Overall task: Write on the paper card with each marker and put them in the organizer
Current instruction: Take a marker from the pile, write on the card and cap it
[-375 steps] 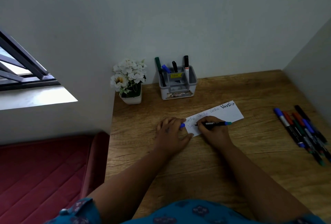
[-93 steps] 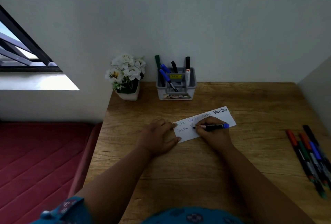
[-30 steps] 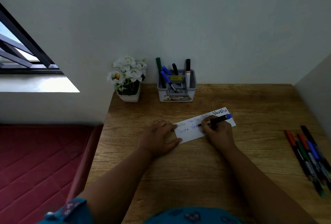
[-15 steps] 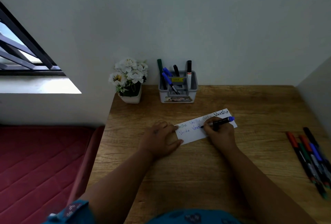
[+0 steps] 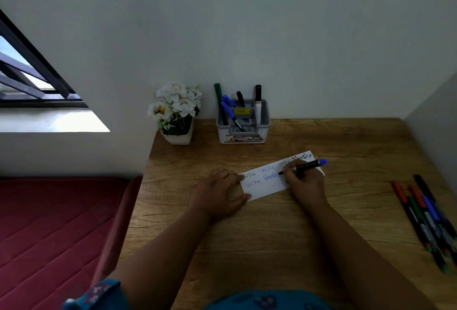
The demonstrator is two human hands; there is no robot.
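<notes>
A white paper card [image 5: 265,186] lies on the wooden desk [image 5: 272,230] with the same word written on it several times in two rows. My left hand [image 5: 220,194] lies flat on the card's left end, fingers spread, pinning it. My right hand [image 5: 305,182] grips a black marker with a blue end [image 5: 309,165], its tip touching the card at the end of blue writing in the lower row. The grey organizer [image 5: 243,126] stands at the back against the wall with several markers upright in it.
A row of several loose markers [image 5: 425,218], red, green, blue and black, lies at the desk's right side. A white pot of white flowers [image 5: 176,111] stands left of the organizer. A red mattress [image 5: 54,230] lies below the desk's left edge. A wall closes the right side.
The blue writing in the lower row has grown to the right, and my right hand with the marker has shifted right along the card. My left hand has stayed on the card.
</notes>
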